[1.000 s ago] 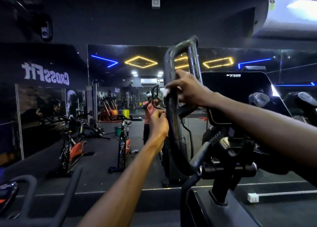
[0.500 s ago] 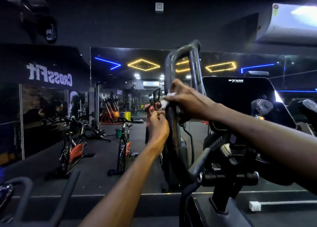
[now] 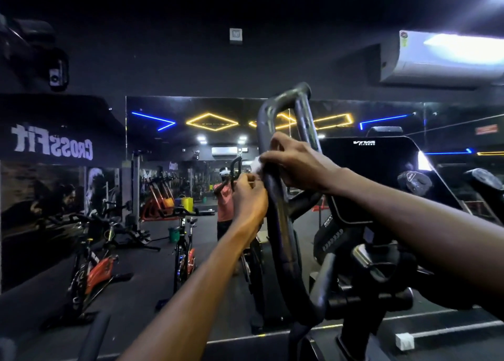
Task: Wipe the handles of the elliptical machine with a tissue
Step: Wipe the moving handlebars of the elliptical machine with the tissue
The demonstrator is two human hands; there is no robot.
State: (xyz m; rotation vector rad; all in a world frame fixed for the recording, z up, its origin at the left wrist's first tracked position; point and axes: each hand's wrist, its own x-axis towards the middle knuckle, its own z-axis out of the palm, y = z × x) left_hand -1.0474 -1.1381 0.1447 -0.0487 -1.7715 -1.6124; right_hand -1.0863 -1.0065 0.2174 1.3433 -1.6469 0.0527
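The elliptical's tall black looped handle (image 3: 275, 224) rises in the middle of the view. My right hand (image 3: 294, 164) wraps its left bar from the right and presses a small white tissue (image 3: 256, 165) against it. Just below and to the left, my left hand (image 3: 249, 197) has its fingers closed against the same bar, fingertips near the tissue; whether it holds the tissue or the bar is unclear. The dark console (image 3: 381, 175) stands to the right behind my right forearm. A second grip (image 3: 414, 182) shows further right.
A wall mirror (image 3: 191, 197) ahead reflects the gym and a person in an orange shirt (image 3: 225, 199). Spin bikes (image 3: 90, 268) stand at the left. The elliptical's lower frame (image 3: 362, 300) fills the bottom right. A white air conditioner (image 3: 436, 60) hangs top right.
My right hand has slid a little down the handle's left bar with the tissue, and my left hand has moved up close beneath it. The camera has tilted up.
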